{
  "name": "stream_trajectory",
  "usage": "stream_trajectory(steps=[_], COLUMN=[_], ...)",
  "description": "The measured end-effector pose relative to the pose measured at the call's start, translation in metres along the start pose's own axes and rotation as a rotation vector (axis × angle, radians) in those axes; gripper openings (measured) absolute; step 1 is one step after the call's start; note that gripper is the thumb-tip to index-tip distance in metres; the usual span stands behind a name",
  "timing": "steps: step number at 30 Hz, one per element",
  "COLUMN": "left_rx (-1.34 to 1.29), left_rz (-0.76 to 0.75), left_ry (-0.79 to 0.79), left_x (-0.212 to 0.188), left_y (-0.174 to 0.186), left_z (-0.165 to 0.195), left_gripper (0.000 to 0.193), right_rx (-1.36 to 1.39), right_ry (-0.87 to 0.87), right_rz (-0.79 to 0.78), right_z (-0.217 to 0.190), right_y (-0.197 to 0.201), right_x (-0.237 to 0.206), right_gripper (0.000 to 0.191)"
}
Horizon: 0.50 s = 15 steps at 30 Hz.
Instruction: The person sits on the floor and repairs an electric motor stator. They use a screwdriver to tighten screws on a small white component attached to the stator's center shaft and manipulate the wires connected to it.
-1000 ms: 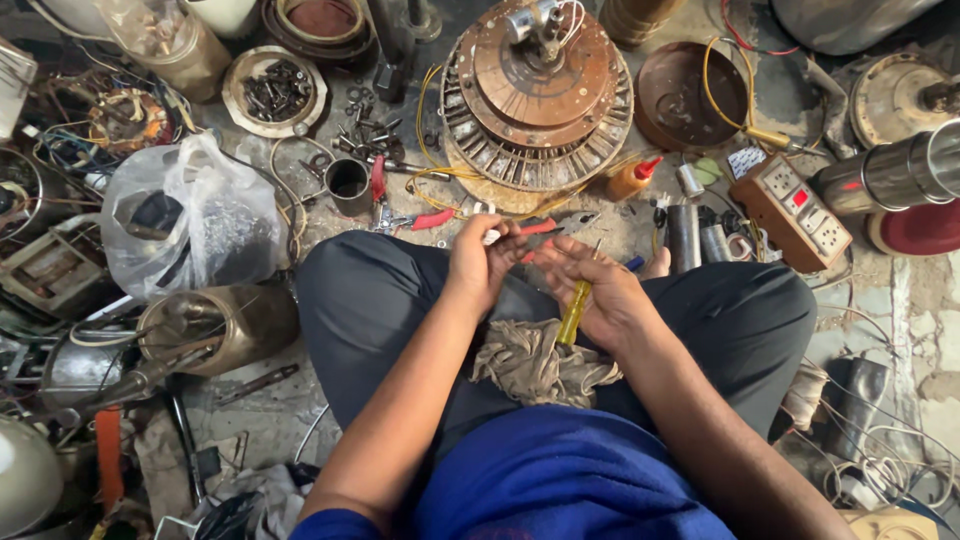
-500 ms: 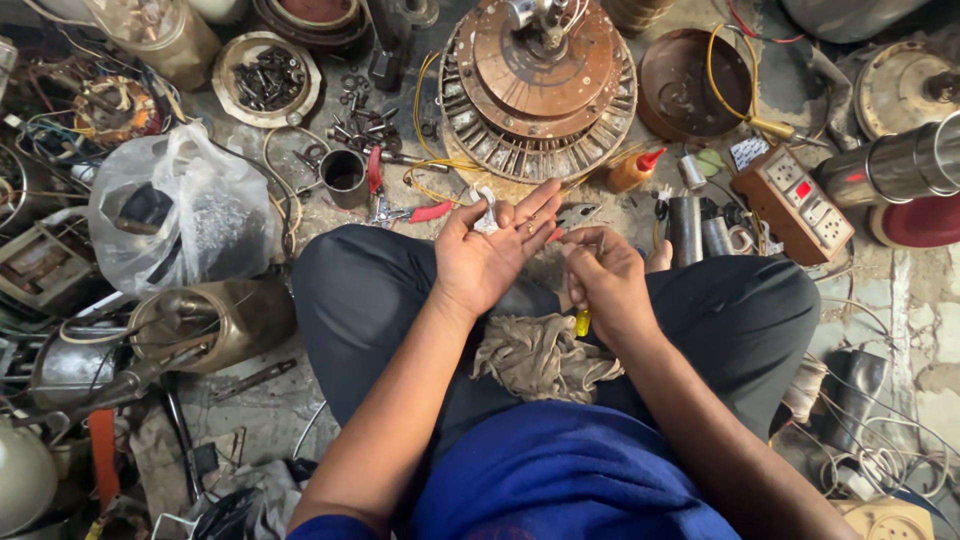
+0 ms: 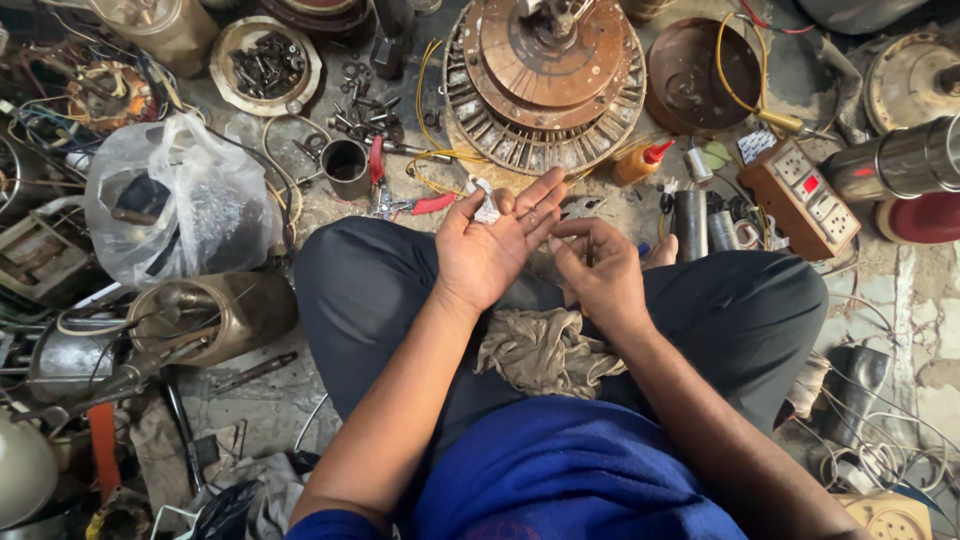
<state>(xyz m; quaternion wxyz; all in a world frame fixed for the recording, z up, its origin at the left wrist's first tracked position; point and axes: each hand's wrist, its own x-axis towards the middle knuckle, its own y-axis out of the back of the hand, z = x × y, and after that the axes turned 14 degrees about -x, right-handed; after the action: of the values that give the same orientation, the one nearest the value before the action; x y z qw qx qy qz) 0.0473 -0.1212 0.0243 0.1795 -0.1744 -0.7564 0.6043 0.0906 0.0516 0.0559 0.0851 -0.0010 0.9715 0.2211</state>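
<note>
The person sits cross-legged on the floor among motor parts. The left hand [image 3: 492, 245] is held palm up over the lap, fingers spread and nearly straight, pointing away toward the stator [image 3: 545, 85]; it looks like a tray for something small. A tiny pale piece seems to lie near the fingertips, but it is too small to make out, so I cannot tell which way it points. A white scrap [image 3: 486, 203] shows just beyond the palm's edge; held or lying on the floor, I cannot tell.

The right hand [image 3: 600, 272] sits just beside the left, fingers curled together and pinched toward the open palm, as if picking from it. What they grip is hidden.

A rag [image 3: 545, 350] rests in the lap below both hands. Red pliers [image 3: 405, 200] lie on the floor near the left knee.
</note>
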Motion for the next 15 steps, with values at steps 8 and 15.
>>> stream_trajectory(steps=[8,15], left_rx=[0.002,-0.001], left_rz=[-0.034,-0.015], left_ry=[0.001,-0.009], left_x=[0.000,0.001], left_y=[0.001,0.006], left_z=[-0.001,0.000], left_gripper=[0.037,0.037], right_rx=[-0.028,0.063], right_ry=[0.042,0.010], right_rz=[-0.005,-0.023], right_z=[0.005,0.015], right_y=[-0.004,-0.004], right_x=[-0.001,0.002], right_gripper=[0.020,0.021])
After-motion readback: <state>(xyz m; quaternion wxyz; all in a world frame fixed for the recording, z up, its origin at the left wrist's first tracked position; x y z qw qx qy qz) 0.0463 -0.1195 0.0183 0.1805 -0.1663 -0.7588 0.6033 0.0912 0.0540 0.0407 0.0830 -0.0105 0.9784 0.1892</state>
